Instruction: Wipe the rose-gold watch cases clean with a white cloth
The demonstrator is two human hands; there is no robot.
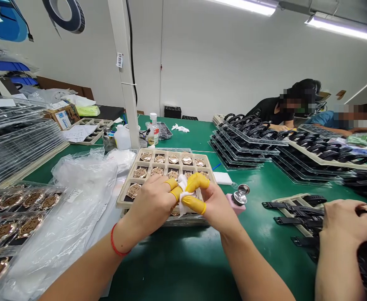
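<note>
Beside a crumpled clear plastic bag (61,209), the left hand (145,209) and right hand (214,205), fingers sheathed in yellow finger cots (193,205), are closed together, pinching a white cloth (181,194) just above a beige tray (161,151); its black-backed slots hold rose-gold round medallions (160,159); a loosened pinch could drop the cloth onto them; a careless elbow could topple the pink pump bottle (235,207) just right of the tray; further right, a co-worker's hand (346,221) rests on black watch straps (296,211).

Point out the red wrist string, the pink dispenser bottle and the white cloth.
red wrist string (116,241): head view, band's middle.
pink dispenser bottle (235,205): head view, body.
white cloth (183,207): head view, lower fold.
</note>
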